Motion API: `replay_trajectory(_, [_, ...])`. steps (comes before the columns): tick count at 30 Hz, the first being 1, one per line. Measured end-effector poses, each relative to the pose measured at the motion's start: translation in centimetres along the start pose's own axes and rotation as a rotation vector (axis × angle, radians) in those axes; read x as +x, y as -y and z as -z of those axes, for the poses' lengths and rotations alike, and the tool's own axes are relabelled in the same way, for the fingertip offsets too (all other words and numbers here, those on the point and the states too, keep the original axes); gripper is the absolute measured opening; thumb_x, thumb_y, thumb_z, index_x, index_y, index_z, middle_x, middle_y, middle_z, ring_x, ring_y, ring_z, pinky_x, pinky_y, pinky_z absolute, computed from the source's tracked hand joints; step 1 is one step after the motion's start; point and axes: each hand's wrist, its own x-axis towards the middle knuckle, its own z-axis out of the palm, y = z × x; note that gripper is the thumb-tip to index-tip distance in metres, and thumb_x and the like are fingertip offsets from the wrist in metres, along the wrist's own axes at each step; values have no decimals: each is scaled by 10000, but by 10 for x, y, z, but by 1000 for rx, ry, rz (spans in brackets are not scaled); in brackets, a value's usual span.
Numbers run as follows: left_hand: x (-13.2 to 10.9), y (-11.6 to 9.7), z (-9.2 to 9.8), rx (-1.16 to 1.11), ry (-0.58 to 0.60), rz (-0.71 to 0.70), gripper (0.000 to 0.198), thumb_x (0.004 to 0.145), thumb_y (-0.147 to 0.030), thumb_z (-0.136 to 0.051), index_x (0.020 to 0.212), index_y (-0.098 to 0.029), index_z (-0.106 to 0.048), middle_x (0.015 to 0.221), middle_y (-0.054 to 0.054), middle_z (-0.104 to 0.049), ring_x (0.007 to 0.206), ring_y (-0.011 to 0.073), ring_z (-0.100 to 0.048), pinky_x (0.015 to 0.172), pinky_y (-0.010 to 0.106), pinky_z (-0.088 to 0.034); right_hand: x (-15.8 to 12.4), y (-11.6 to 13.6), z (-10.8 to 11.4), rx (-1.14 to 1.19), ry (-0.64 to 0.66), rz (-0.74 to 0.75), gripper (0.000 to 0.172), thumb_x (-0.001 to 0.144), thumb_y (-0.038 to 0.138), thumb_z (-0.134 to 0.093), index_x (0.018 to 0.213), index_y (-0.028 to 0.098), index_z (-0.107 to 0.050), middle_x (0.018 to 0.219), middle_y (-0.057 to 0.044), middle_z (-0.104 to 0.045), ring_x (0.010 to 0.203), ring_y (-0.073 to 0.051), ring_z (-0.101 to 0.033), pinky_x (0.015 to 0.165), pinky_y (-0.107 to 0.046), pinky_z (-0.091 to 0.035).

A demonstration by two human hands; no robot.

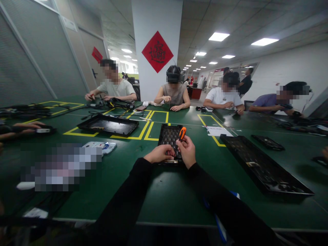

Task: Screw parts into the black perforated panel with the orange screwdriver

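A black plastic keyboard casing (166, 134) lies in front of me, its inner side with rows of small fittings facing up. My right hand (187, 151) is closed around a small tool with an orange and black handle (182, 132), which tilts up out of the fingers. The tool's lower end is hidden between my hands, so its exact kind does not show. My left hand (161, 153) reaches over the casing's near left edge with curled fingers. These meet close to the right fingertips, and what they pinch is too small to tell.
On the green table (164, 201) a long black casing (266, 164) lies to the right, a smaller black part (268, 142) behind it. A black tray-like casing (109, 125) and a plastic packet (102, 147) are left. Cables (115, 104) and several co-workers are across the table.
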Motion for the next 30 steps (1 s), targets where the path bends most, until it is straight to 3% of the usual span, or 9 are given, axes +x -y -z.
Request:
replay_trajectory(10, [0, 0, 0, 24, -6, -3, 201, 672, -272, -615, 841, -166, -602, 791, 4, -593, 698, 112, -512, 630, 201, -380, -1, 0, 1, 13, -25, 42, 291, 724, 324, -603, 971, 184, -541, 688, 29, -561, 469, -60, -453, 433, -182, -376])
replay_trajectory(30, [-1, -2, 1, 64, -5, 41, 203, 671, -302, -614, 828, -173, -603, 792, 6, -601, 698, 116, -520, 632, 202, -380, -1, 2, -1, 27, 0, 41, 289, 724, 290, -602, 987, 183, -547, 714, 23, -585, 483, -60, -461, 455, -192, -387])
